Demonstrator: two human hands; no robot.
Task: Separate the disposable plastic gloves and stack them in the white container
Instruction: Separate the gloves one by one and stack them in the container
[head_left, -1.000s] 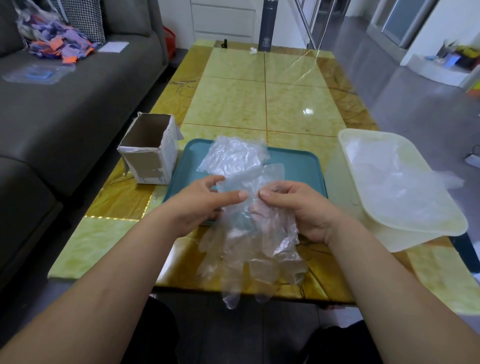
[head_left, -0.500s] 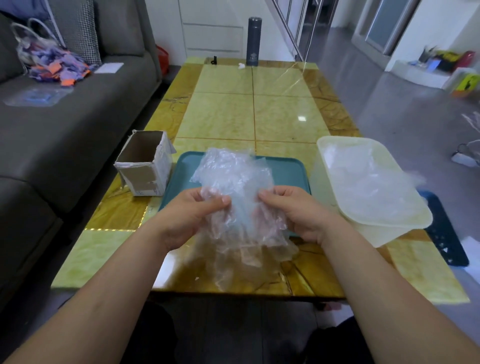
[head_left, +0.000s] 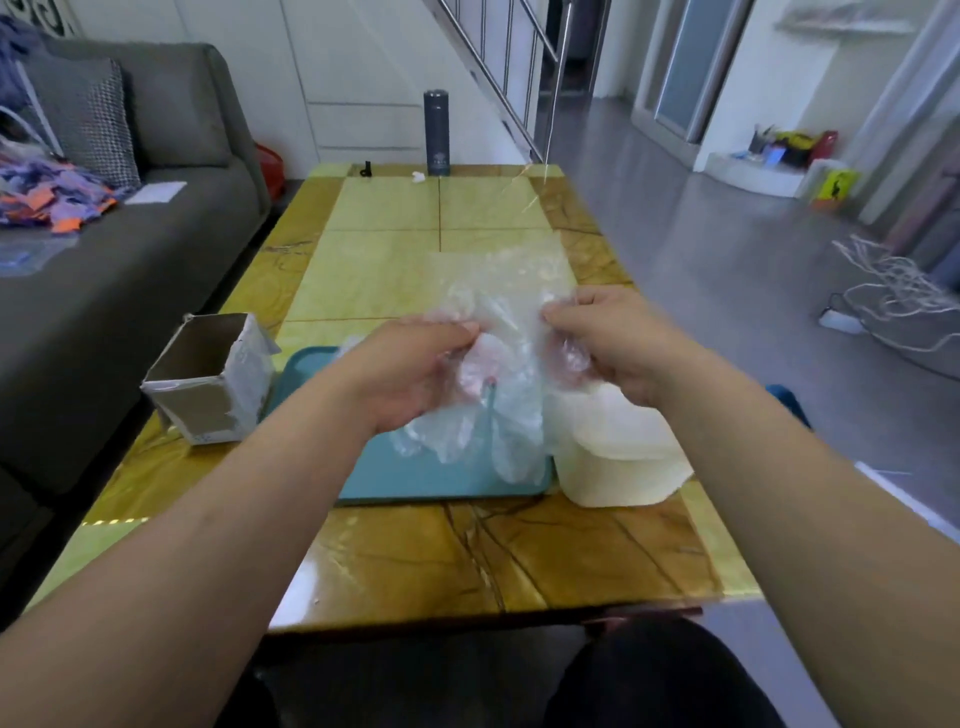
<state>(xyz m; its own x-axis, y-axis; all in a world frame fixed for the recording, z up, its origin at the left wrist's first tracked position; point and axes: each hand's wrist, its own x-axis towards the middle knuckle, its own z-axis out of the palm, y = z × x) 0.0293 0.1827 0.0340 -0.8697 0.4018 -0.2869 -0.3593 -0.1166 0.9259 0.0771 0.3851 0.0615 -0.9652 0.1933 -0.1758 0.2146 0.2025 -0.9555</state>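
Observation:
A bunch of clear disposable plastic gloves (head_left: 506, 332) hangs between both hands, raised above the teal tray (head_left: 415, 473). My left hand (head_left: 410, 371) pinches the bunch on its left side, and my right hand (head_left: 605, 338) pinches it on the right, a short way apart. The glove fingers dangle down over the tray. The white container (head_left: 618, 457) stands just right of the tray, mostly hidden behind my right hand and forearm; what lies inside it is out of sight.
An open cardboard box (head_left: 210, 379) stands on the yellow marble table (head_left: 431, 254) left of the tray. A dark flask (head_left: 436, 132) stands at the table's far end. A grey sofa (head_left: 98, 275) runs along the left. Tangled white cord (head_left: 893, 296) lies on the floor at right.
Both hands have lifted the gloves up off the tray and pulled slightly apart. The view has tilted up, so the far end of the table and the stairs now show.

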